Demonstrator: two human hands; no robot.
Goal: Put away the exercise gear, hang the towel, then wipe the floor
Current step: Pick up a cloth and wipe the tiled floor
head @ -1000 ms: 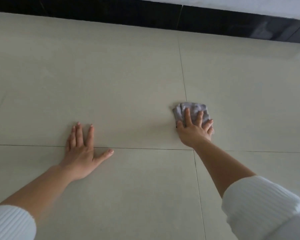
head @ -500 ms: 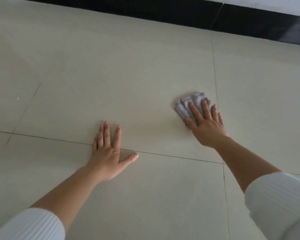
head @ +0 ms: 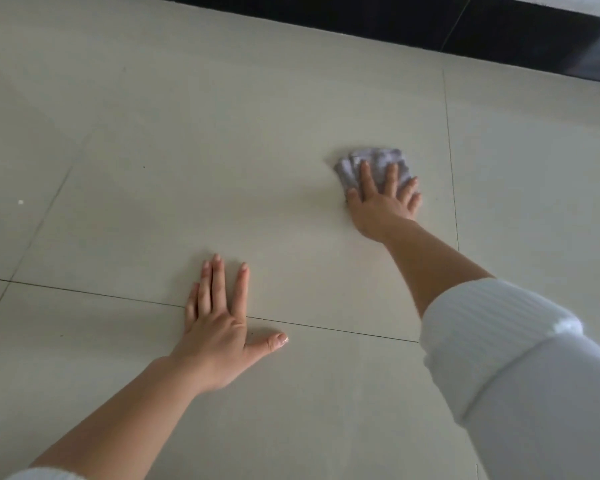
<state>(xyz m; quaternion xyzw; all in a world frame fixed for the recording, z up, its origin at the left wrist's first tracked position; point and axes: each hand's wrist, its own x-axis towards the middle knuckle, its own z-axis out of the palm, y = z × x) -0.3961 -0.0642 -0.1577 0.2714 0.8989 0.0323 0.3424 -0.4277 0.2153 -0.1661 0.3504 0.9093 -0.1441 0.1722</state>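
Note:
A small folded grey cloth (head: 374, 160) lies on the pale tiled floor (head: 222, 150) at the right of the view. My right hand (head: 383, 199) presses flat on the cloth with straight, spread fingers, covering its near half. My left hand (head: 219, 323) rests flat on the floor lower and to the left, across a grout line, fingers straight and thumb spread out. It holds nothing. Both forearms are bare below rolled white ribbed sleeves.
A black skirting band (head: 430, 26) runs along the far edge of the floor at the top. A tiny white speck (head: 21, 201) lies on the tiles at the left. Grout lines cross the floor.
My right hand has slid the cloth a little leftward and forward across the tile, away from the vertical grout line. My left hand stays planted; the view has shifted left.

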